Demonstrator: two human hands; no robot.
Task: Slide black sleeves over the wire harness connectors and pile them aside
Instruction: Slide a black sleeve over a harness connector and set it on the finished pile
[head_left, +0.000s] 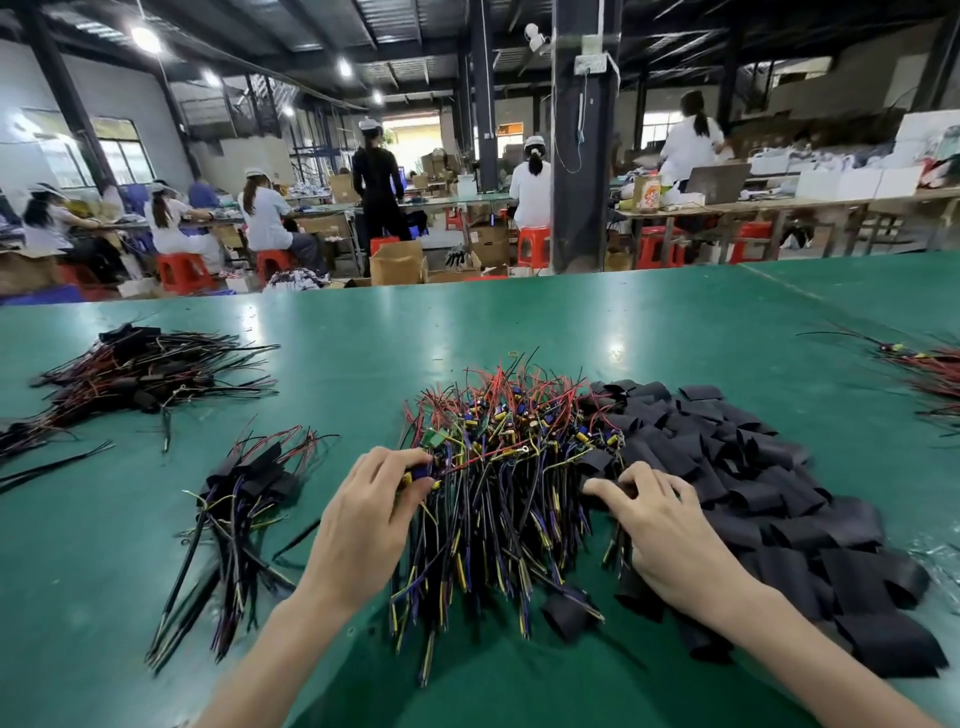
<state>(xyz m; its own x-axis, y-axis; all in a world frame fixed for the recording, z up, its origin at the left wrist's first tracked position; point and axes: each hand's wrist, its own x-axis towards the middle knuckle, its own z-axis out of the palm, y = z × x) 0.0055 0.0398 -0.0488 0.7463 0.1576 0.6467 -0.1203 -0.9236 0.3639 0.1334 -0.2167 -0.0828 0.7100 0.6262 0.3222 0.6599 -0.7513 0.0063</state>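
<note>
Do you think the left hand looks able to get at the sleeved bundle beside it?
Probably yes: only bare table lies between the left hand and the sleeved bundle, though its fingers pinch a connector.

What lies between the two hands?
In the head view, the pile of unsleeved wire harnesses lies between the left hand and right hand.
</note>
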